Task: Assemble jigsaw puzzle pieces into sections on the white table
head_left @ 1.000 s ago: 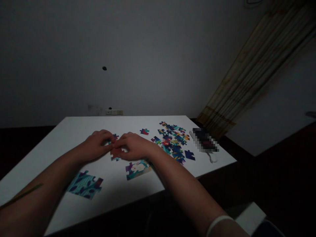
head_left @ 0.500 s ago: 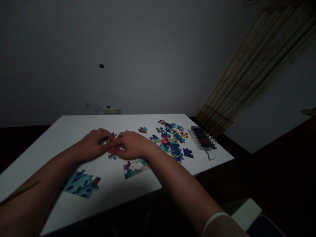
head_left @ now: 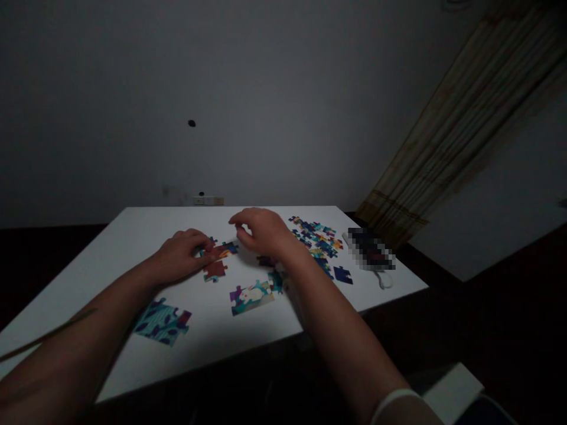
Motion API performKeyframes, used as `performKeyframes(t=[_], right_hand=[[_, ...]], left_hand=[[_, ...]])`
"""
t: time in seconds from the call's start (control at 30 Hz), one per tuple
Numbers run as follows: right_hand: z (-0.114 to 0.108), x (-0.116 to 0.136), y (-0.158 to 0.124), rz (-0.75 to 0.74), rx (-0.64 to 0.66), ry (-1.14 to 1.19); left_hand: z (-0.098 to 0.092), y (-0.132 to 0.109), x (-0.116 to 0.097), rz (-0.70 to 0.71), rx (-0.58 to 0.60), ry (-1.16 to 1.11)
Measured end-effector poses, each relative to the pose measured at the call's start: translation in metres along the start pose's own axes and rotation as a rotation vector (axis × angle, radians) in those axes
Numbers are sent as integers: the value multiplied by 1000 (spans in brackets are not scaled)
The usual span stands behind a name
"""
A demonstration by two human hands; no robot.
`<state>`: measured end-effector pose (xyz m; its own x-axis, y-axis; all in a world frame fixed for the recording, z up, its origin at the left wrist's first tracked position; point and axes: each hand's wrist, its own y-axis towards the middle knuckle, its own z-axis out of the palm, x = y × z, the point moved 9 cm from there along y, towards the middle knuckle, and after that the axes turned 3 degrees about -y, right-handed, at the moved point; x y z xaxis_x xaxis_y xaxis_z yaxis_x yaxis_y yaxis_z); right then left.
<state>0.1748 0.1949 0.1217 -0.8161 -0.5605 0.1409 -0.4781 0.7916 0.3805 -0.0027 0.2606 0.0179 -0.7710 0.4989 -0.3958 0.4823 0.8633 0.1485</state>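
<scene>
Over the white table (head_left: 208, 321) | left hand (head_left: 179, 255) on joined jigsaw pieces (head_left: 217, 252), grip unclear in dim light | right hand (head_left: 261, 231) apart, open, hovering | step: joining pieces | next: needs a match from the loose pile (head_left: 316, 241)

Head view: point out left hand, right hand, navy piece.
left hand (head_left: 179, 255), head view, back of hand
right hand (head_left: 261, 231), head view, back of hand
navy piece (head_left: 342, 274), head view, middle of piece

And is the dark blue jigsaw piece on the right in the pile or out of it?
Out of it: the dark blue jigsaw piece lies alone on the white table, with a narrow strip of bare tabletop between it and the pile of pieces.
</scene>
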Motion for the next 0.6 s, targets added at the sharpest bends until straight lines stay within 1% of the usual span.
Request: performKeyframes(t=[0.07, 0.13, 0.2, 0.27, 0.37, 0.43, 0.5, 0.6], right_hand=[[-20, -15, -2, 75, -16, -33], [-31, -40, -9, 166, 21, -71], [-35, -77, -25, 274, 78, -132], [-35, -124, -50, 408, 145, -200], [-30, -191, -96, 618, 257, -331], [-21, -222, -122, 719, 327, -374], [-9, -239, -139, 753, 390, -375], [3, -247, -147, 770, 385, -322]], left_hand=[[-3, -1, 5, -151, -13, 37], [-6, -2, 7, -281, -21, 31], [-6, -4, 5, -349, -5, -10], [-6, -5, 2, -388, 10, -43], [-6, -7, -1, -401, -6, -60], [-5, -8, -2, -379, -29, -69], [-2, -7, -2, -320, -33, -92], [4, -6, -3, -201, -25, -125]])
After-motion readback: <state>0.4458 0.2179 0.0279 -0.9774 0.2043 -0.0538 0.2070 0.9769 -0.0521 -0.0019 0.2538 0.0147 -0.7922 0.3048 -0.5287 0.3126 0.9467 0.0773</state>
